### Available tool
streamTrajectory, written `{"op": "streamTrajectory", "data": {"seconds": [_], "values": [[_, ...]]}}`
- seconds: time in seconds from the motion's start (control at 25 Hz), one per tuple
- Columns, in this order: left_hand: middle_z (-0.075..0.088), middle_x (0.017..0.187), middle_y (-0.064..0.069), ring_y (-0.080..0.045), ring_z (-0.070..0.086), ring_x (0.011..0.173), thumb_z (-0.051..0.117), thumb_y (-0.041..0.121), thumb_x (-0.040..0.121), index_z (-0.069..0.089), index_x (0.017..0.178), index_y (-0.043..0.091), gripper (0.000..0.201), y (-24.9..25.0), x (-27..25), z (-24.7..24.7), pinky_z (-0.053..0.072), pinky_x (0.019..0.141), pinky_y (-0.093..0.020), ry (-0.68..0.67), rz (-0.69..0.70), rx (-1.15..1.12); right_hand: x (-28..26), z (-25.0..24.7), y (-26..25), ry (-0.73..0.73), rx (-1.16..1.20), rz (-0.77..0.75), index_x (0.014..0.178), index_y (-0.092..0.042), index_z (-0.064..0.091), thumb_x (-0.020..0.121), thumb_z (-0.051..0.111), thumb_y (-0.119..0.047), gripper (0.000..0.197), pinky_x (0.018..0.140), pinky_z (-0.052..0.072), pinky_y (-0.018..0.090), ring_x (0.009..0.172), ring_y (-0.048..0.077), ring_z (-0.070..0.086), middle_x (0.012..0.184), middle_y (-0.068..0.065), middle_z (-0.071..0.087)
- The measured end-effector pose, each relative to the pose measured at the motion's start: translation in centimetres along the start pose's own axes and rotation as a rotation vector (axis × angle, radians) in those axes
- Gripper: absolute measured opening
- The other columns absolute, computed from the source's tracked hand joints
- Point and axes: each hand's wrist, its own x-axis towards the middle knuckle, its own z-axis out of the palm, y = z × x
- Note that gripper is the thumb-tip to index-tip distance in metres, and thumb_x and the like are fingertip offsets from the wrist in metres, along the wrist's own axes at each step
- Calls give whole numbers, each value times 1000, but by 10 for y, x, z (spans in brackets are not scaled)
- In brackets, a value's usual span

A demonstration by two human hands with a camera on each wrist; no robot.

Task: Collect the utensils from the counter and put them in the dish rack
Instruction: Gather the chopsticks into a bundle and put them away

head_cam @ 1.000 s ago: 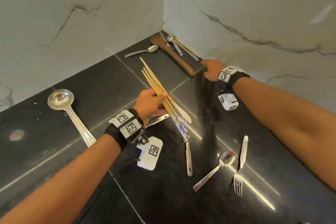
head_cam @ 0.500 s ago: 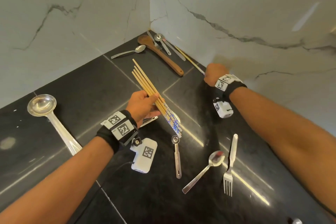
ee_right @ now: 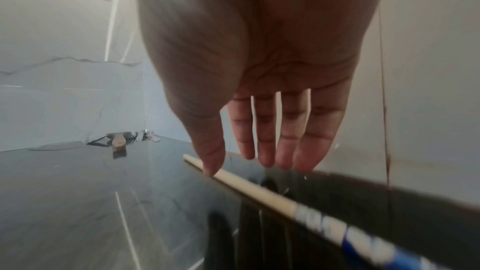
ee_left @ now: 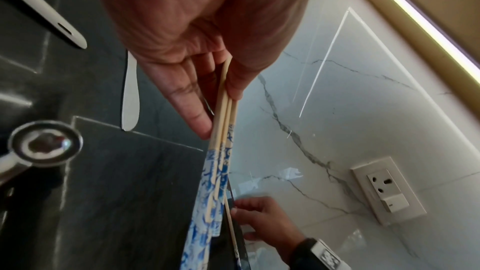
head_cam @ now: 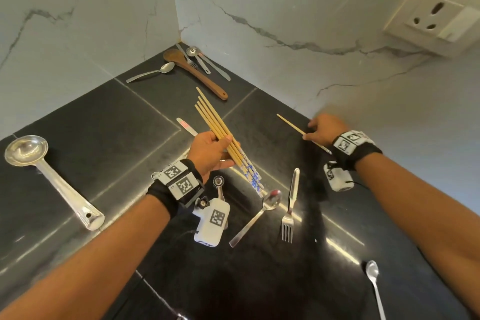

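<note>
My left hand (head_cam: 213, 148) grips a bundle of several bamboo chopsticks (head_cam: 215, 122) with blue-patterned ends, held above the black counter (head_cam: 104, 122). The left wrist view shows thumb and fingers (ee_left: 197, 114) pinching the bundle (ee_left: 223, 122). My right hand (head_cam: 324, 128) is low beside the right wall, over a single chopstick (head_cam: 289, 123) that lies on the counter. In the right wrist view its fingers (ee_right: 265, 141) hang straight and the thumb tip touches that chopstick (ee_right: 259, 190). No dish rack is in view.
A steel ladle (head_cam: 26, 149) lies at the left. A wooden spatula (head_cam: 197, 74), a spoon (head_cam: 153, 73) and more cutlery (head_cam: 205, 60) sit in the far corner. A spoon (head_cam: 270, 201), fork (head_cam: 291, 202), small measuring spoon (head_cam: 219, 182) and teaspoon (head_cam: 372, 271) lie nearer. Marble walls enclose two sides.
My right hand has come back from the far corner along the wall, and the single chopstick has slid with it. The left hand still holds the bundle.
</note>
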Motion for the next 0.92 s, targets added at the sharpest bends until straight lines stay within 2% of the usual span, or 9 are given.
{"op": "streamTrajectory", "data": {"seconds": [0.04,0.16,0.24,0.32,0.4,0.48,0.6,0.68,0.92], "values": [[73,94,-12,-23,74,85,53,17,97,61,95,7,13,-3,-2,3,62,74,-38,1,-4,-1,3,8,-2,8,8,-17,107,-13,74,81,77,-35,34,78,50,32,95,28,67,103,7,73],[73,96,-13,-26,73,90,54,17,97,62,96,7,12,-9,-16,16,60,80,-43,-7,-10,-4,-10,16,2,39,56,9,87,-15,78,83,75,-24,10,68,49,30,83,25,68,91,5,75],[73,98,-15,-28,73,92,55,16,96,62,96,6,12,-15,-30,24,60,79,-42,-25,-22,-22,-34,12,4,86,98,8,82,-19,79,82,73,-27,10,64,51,30,75,20,67,81,0,75],[72,100,-16,-29,72,94,55,16,96,61,100,5,14,-22,-45,30,60,78,-41,-40,-30,-9,-68,5,-3,191,271,-37,80,-22,79,80,72,-31,11,63,51,27,71,15,66,73,-5,72],[73,103,-17,-28,73,94,55,17,96,60,106,2,19,-32,-57,38,60,79,-40,-35,-32,12,-110,-1,-25,197,488,-167,84,-23,79,82,74,-30,8,64,48,23,74,9,66,75,-8,73],[73,104,-17,-27,73,92,55,17,96,59,111,0,23,-41,-71,51,61,77,-39,-34,-20,30,-153,-1,-49,158,615,-285,91,-24,79,85,73,-28,9,70,49,18,79,3,67,82,-11,73],[73,103,-19,-28,74,90,56,16,96,60,112,1,23,-56,-92,73,61,77,-40,-28,2,25,-199,18,-66,165,662,-360,98,-26,78,88,70,-31,14,79,54,25,84,2,67,89,-14,73],[73,103,-18,-28,74,91,57,17,96,62,112,3,22,-64,-109,86,61,77,-41,-15,16,-1,-219,31,-64,209,653,-364,101,-28,78,89,68,-33,16,81,55,30,85,4,65,91,-15,71],[73,103,-16,-24,74,89,58,21,95,63,113,3,26,-90,-156,120,61,69,-34,0,37,-63,-273,57,-32,322,701,-422,109,-29,76,94,62,-33,21,73,54,34,81,10,58,88,-7,63]]}}
